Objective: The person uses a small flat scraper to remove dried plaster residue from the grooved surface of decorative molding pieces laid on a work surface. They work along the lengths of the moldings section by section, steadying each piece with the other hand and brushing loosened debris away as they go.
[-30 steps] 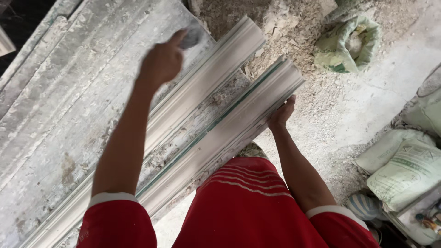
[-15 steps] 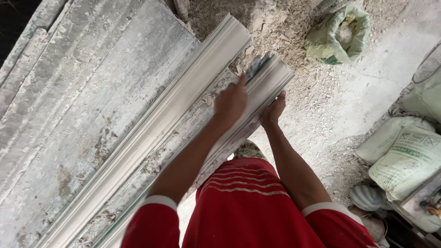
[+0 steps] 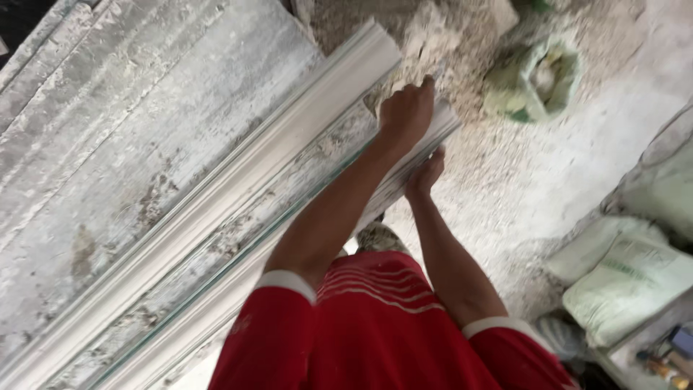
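Two long white plaster mouldings lie side by side on a grey, plaster-stained work surface. The far moulding runs diagonally up to the right. Both my hands are on the end of the near moulding, which sticks out past the surface edge. My left hand lies on top of that end with fingers curled over it. My right hand holds the same end from below and the side. I cannot see if anything small is inside the left fist. My red shirt fills the bottom of the view.
The floor beyond the bench is covered with white plaster rubble. An open green sack sits on it at upper right. Pale filled bags lie at the right, with small tools in the bottom right corner.
My left hand came down from the far moulding, across to the right, onto the end of the near moulding. My right hand stayed at that end.
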{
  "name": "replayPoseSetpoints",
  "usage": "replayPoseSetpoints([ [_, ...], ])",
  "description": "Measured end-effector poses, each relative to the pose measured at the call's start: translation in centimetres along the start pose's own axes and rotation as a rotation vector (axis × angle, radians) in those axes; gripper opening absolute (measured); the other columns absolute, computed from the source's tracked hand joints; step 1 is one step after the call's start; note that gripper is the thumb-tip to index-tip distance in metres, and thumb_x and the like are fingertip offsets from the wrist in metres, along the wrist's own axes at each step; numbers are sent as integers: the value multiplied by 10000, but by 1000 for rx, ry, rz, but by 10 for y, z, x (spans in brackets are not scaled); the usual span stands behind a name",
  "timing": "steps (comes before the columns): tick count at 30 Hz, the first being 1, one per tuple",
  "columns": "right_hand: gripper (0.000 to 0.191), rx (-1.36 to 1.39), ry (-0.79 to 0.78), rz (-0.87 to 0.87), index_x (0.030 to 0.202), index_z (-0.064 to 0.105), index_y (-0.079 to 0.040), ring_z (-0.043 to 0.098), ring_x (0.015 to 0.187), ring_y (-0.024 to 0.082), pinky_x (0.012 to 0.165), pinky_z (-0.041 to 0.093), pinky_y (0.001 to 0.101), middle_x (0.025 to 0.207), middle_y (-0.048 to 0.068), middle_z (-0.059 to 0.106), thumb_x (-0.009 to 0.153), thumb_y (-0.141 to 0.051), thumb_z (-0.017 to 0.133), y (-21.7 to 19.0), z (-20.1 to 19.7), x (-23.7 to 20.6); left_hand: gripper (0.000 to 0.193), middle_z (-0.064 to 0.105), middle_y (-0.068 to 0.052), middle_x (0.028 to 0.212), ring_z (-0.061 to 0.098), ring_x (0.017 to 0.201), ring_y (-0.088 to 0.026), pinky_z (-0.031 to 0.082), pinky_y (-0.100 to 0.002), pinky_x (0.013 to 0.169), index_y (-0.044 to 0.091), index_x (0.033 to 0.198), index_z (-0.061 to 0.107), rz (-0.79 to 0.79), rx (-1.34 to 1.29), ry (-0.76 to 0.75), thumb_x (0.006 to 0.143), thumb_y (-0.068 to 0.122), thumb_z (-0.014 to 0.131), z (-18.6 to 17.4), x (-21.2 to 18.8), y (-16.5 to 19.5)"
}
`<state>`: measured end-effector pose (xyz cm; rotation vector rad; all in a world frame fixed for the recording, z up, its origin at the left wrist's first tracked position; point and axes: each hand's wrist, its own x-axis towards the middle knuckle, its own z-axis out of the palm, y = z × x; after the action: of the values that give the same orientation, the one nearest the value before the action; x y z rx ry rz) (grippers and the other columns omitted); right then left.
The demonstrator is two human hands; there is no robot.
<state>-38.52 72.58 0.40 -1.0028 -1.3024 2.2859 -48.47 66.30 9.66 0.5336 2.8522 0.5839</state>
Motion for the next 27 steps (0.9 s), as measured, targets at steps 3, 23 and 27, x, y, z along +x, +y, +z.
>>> replayPoseSetpoints([
  [3,695,103,36,140,1448,436,-8,526,1276,330,1089,446,472,1425,171,504,1009,-546,410,0,-1,-1,460,709,-158,858,692,553,-268,584,-415,432,127,1517,406,-15,-168,-99,1065,194,460,-17,-4,-21],
  [23,602,-1416,-391,614,1438,507,-107,638,1202,302,879,381,604,1403,69,622,1047,-559,440,75,-118,-119,493,690,-113,777,634,641,-189,524,-362,591,47,1411,536,-1014,-1079,482,975,266,612,84,-589,-49],
  [27,482,-1720,-733,538,1334,584,-107,655,1122,282,817,416,586,1281,55,644,986,-440,553,110,-131,-200,485,659,-77,794,621,571,-163,519,-324,503,19,1373,497,-1228,-1307,804,968,240,648,139,-654,-77],
])
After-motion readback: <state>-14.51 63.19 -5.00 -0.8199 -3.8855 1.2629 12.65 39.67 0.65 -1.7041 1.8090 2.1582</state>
